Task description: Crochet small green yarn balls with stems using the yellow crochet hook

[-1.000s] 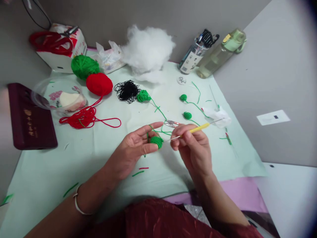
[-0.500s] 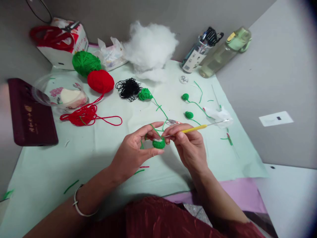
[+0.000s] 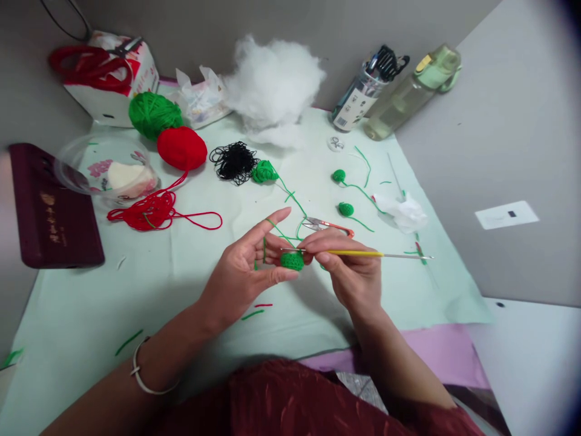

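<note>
Between the thumb and fingers of my left hand (image 3: 247, 266) is a small green crocheted piece (image 3: 292, 261), rounded, with its upper side facing up. Green yarn (image 3: 293, 200) runs from a small green yarn bundle (image 3: 264, 172) to my raised left index finger. My right hand (image 3: 347, 266) grips a crochet hook (image 3: 356, 254) by its yellow handle. The hook's left tip lies across the top of the green piece; its other metal end points right. Just behind my right fingers lie thread snips (image 3: 333, 227) with orange handles.
Two small green crocheted balls (image 3: 339, 176) with yarn tails lie right of centre. White stuffing (image 3: 276, 85), black cord (image 3: 235, 162), a red yarn ball (image 3: 182, 148) and a green yarn ball (image 3: 155, 115) sit behind. A pen holder (image 3: 356, 100) and bottle (image 3: 411, 97) stand back right.
The crochet hook has turned from slanting up rightward to nearly level, its right end lower. My left index finger has lifted and straightened. More of the thread snips shows.
</note>
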The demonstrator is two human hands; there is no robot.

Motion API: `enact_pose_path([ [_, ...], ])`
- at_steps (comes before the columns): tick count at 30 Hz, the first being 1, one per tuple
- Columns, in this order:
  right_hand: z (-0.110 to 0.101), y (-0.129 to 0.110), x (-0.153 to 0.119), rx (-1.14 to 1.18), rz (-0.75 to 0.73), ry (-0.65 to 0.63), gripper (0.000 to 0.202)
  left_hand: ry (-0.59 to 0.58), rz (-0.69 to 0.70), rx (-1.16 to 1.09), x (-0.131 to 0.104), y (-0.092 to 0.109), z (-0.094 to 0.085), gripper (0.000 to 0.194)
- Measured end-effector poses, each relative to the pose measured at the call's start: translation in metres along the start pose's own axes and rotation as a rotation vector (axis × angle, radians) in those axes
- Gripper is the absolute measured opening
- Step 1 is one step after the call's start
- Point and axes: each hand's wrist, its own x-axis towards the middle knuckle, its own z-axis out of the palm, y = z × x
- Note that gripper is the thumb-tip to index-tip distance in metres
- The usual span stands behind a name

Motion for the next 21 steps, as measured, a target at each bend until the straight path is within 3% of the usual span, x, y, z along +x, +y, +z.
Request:
enact_pose_path([
  [7,0.005,0.0,0.003,0.251,0.144,0.026,0.011,0.023,0.046,0.136,0.001,0.006,0.002,0.076],
  [13,0.001,-0.005,0.009,0.345,0.235,-0.042,0.017,0.01,0.045,0.16,0.0,0.006,0.0,0.071],
  [16,-0.006,-0.006,0.009,0.277,0.21,-0.107,0.018,0.006,0.045,0.148,0.0,0.006,0.001,0.069],
  [21,-0.014,-0.016,0.013,-0.066,0.055,-0.205,0.018,0.024,0.022,0.138,0.0,0.005,0.002,0.068],
])
